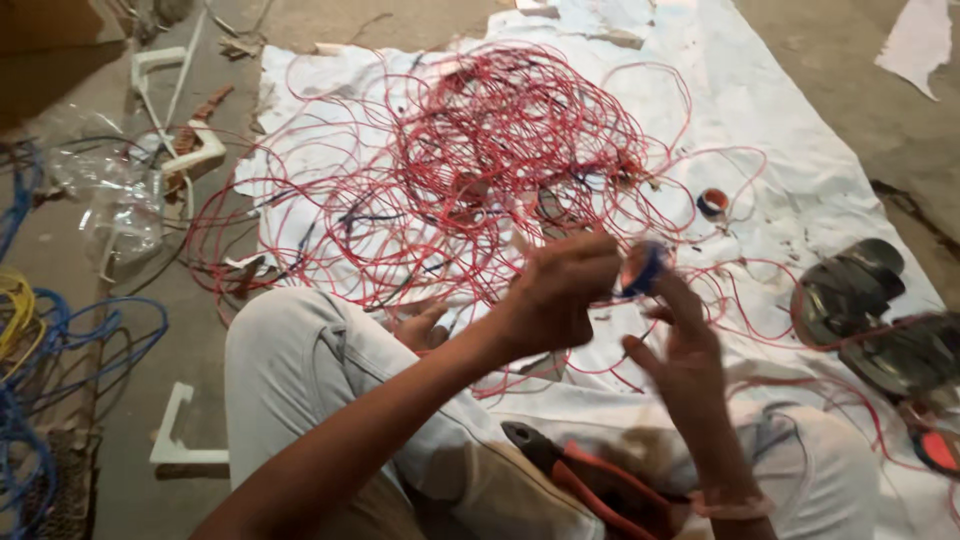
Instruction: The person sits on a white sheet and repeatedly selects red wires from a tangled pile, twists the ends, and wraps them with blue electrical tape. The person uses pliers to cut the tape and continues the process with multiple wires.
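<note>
Both hands are raised over the lap. The left hand [560,295] is curled shut around red wire; the right hand [680,345] pinches a blue tape roll [643,268]. The wire tangle [480,170] sprawls on a white sheet [800,170]; pliers [585,480] rest on the lap.

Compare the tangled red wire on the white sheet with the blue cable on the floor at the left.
The tangled red wire is thin and spread in a wide, dense heap on the white sheet; the blue cable looks thicker and lies in fewer, looser loops on the bare floor, partly out of frame. Both are loose and uncoiled.
</note>
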